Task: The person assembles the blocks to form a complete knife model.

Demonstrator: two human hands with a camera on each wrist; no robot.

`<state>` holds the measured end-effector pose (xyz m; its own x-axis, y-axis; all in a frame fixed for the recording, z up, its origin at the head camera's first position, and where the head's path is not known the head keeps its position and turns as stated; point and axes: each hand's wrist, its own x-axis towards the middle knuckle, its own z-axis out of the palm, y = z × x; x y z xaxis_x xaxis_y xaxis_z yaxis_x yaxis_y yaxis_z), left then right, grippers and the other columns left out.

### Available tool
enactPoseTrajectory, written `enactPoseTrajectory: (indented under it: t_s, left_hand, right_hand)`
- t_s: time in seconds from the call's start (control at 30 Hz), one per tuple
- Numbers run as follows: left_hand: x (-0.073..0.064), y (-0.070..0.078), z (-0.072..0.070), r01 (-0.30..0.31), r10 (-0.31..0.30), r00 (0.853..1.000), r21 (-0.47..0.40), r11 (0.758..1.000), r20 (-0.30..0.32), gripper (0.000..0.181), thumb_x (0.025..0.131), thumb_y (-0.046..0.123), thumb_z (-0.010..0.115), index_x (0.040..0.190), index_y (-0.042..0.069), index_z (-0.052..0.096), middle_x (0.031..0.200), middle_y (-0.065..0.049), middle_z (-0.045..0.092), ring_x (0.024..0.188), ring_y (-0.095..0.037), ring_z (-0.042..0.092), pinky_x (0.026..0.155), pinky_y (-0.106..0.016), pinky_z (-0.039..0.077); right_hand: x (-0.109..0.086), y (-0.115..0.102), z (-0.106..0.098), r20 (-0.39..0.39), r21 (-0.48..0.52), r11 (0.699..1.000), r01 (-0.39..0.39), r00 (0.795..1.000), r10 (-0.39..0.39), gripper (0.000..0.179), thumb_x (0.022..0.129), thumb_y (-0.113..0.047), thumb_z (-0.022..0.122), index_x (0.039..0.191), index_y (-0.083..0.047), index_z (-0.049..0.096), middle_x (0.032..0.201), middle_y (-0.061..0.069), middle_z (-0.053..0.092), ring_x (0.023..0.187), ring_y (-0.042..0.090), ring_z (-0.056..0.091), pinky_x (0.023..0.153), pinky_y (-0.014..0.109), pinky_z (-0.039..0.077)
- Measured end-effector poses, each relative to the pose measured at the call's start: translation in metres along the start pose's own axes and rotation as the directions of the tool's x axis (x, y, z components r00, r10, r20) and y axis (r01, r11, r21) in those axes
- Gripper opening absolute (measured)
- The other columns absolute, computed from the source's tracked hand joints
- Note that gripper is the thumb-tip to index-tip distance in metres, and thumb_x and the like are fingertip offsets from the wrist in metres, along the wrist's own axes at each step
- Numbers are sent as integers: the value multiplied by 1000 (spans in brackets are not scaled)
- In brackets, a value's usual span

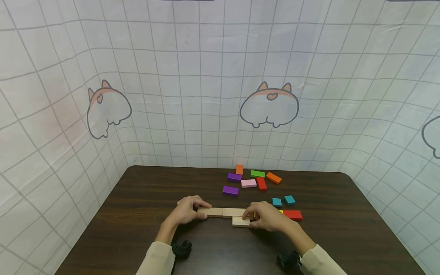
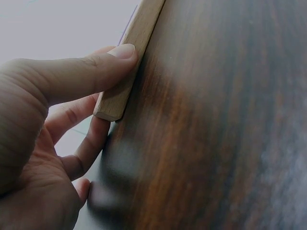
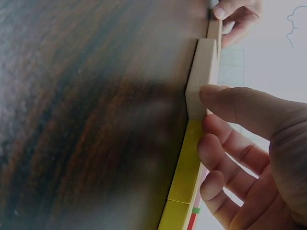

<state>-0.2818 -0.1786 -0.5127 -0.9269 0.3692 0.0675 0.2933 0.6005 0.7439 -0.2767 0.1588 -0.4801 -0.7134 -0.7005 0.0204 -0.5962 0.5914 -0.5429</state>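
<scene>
A dark bench (image 1: 137, 217) carries the blocks. Toward nine o'clock, the left hand (image 1: 188, 210) pinches the end of one wooden block (image 1: 214, 212) between thumb and fingers; a second wooden block (image 1: 233, 212) adjoins it at three. The right hand (image 1: 268, 217) pinches a nearer wooden block (image 1: 240, 222), at five o'clock from the second. Toward three lie yellow blocks (image 3: 186, 163) and a red block (image 1: 293, 215); at two, smaller teal blocks (image 1: 276, 203).

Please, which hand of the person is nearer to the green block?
Right. The right hand is almost straight in front of the green block; the left hand is in front but well to its left.
</scene>
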Motion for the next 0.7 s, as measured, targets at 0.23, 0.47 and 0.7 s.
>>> enactPoseTrajectory:
  t_s: [0.23, 0.47, 0.7]
  left_hand:
    - [0, 0, 0, 3, -3, 1000, 0, 1000, 1, 26, 82, 19, 86, 106, 27, 81, 95, 11, 68, 78, -14, 47, 88, -49, 16]
    - [0, -1, 0, 4, -4, 1000, 5, 1000, 2, 26, 82, 20, 86, 107, 27, 81, 95, 11, 68, 79, -15, 47, 88, -49, 16]
    - [0, -1, 0, 1, -1, 1000, 9, 1000, -1, 26, 82, 20, 86, 106, 29, 81, 96, 12, 68, 80, -15, 47, 89, -49, 17]
  right_hand:
    - [2, 1, -10, -19, 36, 999, 9, 1000, -8, 19, 89, -12, 79, 108, -16, 78, 91, 2, 66, 75, 5, 57, 67, 22, 50]
    - [6, 15, -30, -120, 57, 998, -32, 992, 39, 21, 92, -10, 75, 114, -8, 75, 90, -3, 67, 75, 7, 56, 68, 24, 51]
    - [13, 38, -47, -220, 145, 972, -183, 952, 212, 31, 92, -12, 77, 122, -8, 72, 102, 4, 67, 84, 18, 56, 74, 31, 50]
